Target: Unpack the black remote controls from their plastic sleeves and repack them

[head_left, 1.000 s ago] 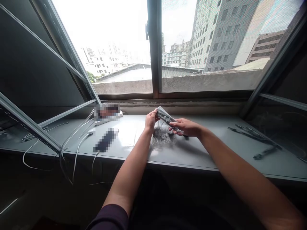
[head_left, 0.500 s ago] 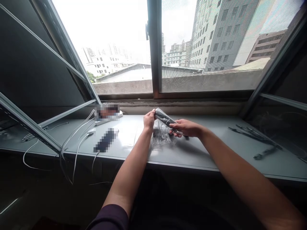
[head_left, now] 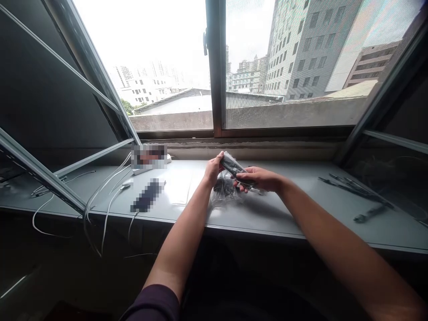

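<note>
A long dark item in clear plastic wrapping (head_left: 233,166) is held tilted above the shelf, its upper end to the left; I cannot make out its kind. My left hand (head_left: 214,168) is closed on that upper end, thumb and fingers pinching the wrap. Around the lower right part, my right hand (head_left: 256,177) grips it with the thumb on top and fingers beneath. Below and behind the hands, a crumpled clear plastic bag (head_left: 224,191) with dark contents lies on the shelf, partly covered by them.
The grey shelf (head_left: 281,227) runs under a window. White cables (head_left: 106,223), a blurred-out dark object (head_left: 147,196) and a white power strip (head_left: 169,158) are at left. Several dark rods or cables (head_left: 351,187) lie at right. Metal frame posts (head_left: 43,171) slant at the sides.
My left hand has shifted slightly right along with the wrapped item's upper end, nearer my right hand. My right hand has barely moved.
</note>
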`<control>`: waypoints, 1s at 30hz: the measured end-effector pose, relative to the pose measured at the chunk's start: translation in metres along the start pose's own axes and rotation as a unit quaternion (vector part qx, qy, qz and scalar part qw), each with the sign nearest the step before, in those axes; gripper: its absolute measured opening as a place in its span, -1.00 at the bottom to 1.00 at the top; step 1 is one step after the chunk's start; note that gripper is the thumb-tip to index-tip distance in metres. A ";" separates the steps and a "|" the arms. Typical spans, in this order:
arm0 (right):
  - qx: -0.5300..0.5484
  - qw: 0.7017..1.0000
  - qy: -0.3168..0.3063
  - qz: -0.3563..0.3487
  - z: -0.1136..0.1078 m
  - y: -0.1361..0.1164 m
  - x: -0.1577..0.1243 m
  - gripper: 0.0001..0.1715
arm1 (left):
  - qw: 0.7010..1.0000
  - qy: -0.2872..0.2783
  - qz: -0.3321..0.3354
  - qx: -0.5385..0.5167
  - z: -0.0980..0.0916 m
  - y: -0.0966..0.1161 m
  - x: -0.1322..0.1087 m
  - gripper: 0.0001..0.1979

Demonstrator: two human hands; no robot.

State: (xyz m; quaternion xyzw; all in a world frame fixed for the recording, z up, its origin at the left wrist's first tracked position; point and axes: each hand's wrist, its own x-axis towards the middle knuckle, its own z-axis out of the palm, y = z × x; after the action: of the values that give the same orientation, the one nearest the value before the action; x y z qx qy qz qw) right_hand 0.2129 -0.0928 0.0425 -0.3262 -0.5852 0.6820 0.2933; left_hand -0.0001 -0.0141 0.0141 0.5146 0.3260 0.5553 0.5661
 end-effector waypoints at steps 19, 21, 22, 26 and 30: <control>0.013 1.000 0.023 -0.012 0.001 0.007 0.005 -0.47 | 0.994 -0.102 0.014 -0.025 0.004 -0.001 -0.005 -0.37; 0.019 0.999 0.024 -0.014 0.002 0.007 0.005 -0.50 | 0.995 -0.099 0.022 -0.026 0.004 0.000 -0.006 -0.38; 0.016 1.000 0.020 -0.014 0.003 0.008 0.006 -0.52 | 0.994 -0.099 0.023 -0.026 0.004 0.000 -0.006 -0.37; 0.014 0.999 0.014 -0.027 0.002 0.008 0.007 -0.53 | 0.993 -0.118 -0.003 -0.015 0.004 0.002 -0.007 -0.30; 0.005 0.999 0.028 -0.026 0.001 0.006 0.007 -0.55 | 0.991 -0.132 -0.020 -0.018 0.005 0.000 -0.007 -0.32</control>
State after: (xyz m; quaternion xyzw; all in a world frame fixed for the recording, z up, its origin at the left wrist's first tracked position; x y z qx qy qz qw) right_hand 0.2076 -0.0891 0.0357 -0.3281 -0.5816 0.6677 0.3291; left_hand 0.0032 -0.0216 0.0141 0.5667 0.2489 0.4767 0.6242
